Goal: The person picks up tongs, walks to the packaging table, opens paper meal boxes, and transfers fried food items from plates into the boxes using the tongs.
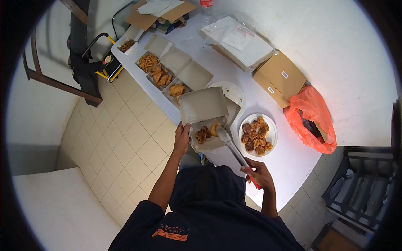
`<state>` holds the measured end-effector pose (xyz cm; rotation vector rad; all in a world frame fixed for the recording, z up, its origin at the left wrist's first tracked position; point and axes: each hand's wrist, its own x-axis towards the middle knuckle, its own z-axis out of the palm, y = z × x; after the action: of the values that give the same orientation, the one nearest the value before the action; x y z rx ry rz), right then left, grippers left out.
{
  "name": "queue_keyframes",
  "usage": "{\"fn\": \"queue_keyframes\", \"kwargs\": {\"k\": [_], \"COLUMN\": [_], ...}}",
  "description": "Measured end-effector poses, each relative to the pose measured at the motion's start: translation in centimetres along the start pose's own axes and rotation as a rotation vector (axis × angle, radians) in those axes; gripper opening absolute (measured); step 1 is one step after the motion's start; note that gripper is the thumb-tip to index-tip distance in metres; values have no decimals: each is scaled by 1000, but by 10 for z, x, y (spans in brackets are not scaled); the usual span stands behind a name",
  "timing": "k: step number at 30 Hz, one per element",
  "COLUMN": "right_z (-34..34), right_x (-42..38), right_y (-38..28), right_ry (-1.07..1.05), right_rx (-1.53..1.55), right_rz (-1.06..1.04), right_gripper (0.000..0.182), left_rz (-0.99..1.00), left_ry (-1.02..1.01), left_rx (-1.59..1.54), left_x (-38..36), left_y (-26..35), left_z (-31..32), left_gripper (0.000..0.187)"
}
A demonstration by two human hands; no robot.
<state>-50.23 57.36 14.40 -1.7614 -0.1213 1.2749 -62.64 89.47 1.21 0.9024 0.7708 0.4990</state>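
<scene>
My left hand (181,137) grips the left side of an open cardboard food box (204,102), its lid standing up at the back. Browned fried pieces (202,134) lie inside it. My right hand (258,172) is closed round the red handle of a pair of tongs (238,154). The tongs' tips reach into the box, right at a golden fried piece (214,128). To the right of the box, a white plate (274,142) bears several round browned patties (254,134). Behind the box, partly covered by it, is another white plate (238,93) with crumbs.
Open boxes with fried chicken (161,78) and noodles (148,62) line the table's left edge. Stacked flat boxes in plastic (240,42), a brown carton (281,77) and an orange plastic bag (307,104) stand along the wall. A dark rack (360,188) is at the right.
</scene>
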Motion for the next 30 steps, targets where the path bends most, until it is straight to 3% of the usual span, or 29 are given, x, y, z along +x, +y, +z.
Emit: {"fn": "queue_keyframes", "kwargs": {"k": [5, 11, 16, 19, 30], "right_z": [25, 0, -44, -63, -85], "right_x": [10, -18, -37, -44, -17], "right_y": [-8, -10, 2, 15, 63], "right_ry": [94, 153, 419, 639, 544], "right_rx": [-263, -91, -50, -249, -285], "right_rz": [-64, -58, -122, -75, 113], "right_gripper": [61, 66, 58, 51, 39], "left_rz": [5, -41, -66, -32, -17], "left_ry": [13, 49, 88, 58, 50], "left_rx": [23, 19, 32, 13, 38], "left_x": [-3, -1, 4, 10, 12], "left_y": [1, 2, 4, 2, 3], "left_z": [-3, -10, -15, -21, -28], "left_gripper": [34, 31, 32, 34, 33]}}
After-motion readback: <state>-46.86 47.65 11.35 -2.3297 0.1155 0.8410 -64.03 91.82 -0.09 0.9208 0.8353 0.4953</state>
